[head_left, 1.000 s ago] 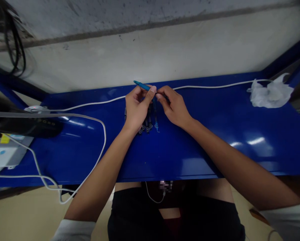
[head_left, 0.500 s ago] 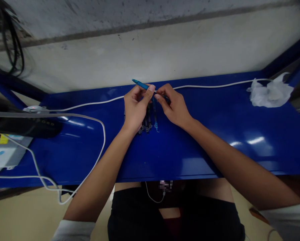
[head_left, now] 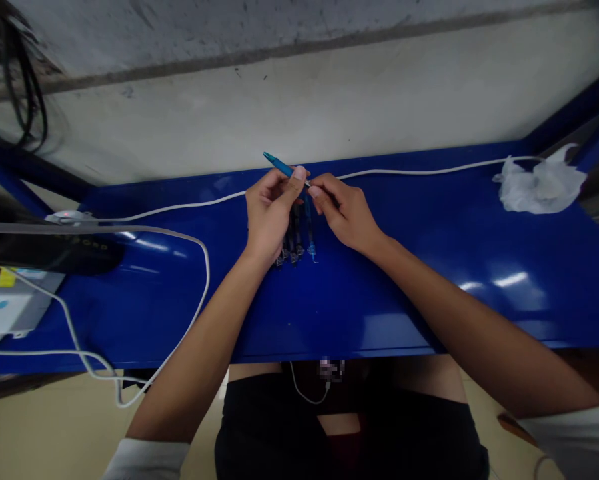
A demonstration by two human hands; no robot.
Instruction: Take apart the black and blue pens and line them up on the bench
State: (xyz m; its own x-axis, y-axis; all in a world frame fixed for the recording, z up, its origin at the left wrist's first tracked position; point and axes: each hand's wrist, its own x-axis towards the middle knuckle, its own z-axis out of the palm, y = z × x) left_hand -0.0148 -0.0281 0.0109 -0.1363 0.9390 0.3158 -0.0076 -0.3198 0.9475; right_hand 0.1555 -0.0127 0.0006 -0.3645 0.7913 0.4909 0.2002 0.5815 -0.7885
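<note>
I've got the pen [head_left: 279, 164] pinched in my left hand [head_left: 269, 217], blue end slanting away and leftward from the grip, other end running to my right hand [head_left: 350, 213], fingers bunched right there; whether they hold it, I can't tell.
</note>
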